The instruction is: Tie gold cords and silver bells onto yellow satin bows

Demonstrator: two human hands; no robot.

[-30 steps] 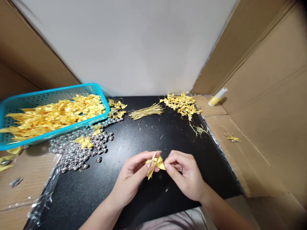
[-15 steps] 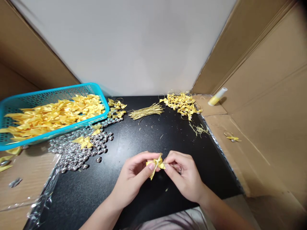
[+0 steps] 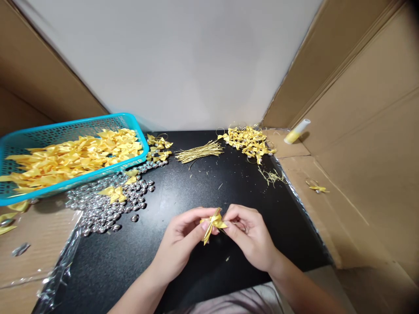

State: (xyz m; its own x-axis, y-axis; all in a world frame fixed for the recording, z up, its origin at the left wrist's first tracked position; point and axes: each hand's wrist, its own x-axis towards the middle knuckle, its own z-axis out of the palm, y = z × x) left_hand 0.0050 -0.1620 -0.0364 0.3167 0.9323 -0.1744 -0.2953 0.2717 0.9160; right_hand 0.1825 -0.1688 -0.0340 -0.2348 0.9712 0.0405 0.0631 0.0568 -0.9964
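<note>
My left hand is closed, pinching a yellow ribbon bow between thumb and fingers above the black table. A shiny gold cord lies across the bow's middle. My right hand is closed at the bow's right side, its thumb and index finger pressed together on what looks like a thin end of the gold cord; the fingers partly hide it. Beyond the hands lies a bundle of gold cords. Left of my left hand are many small silver bells, with a few yellow bows among them.
A turquoise basket of yellow bows stands at the left. A pile of finished-looking bows with cord loops lies at the back right, near gold cord scraps. On cardboard at the right are a white-and-yellow tube and one bow.
The bow has turned slightly in my left fingers, so more of its right loop shows. My right hand has shifted a little at the bow's side.
</note>
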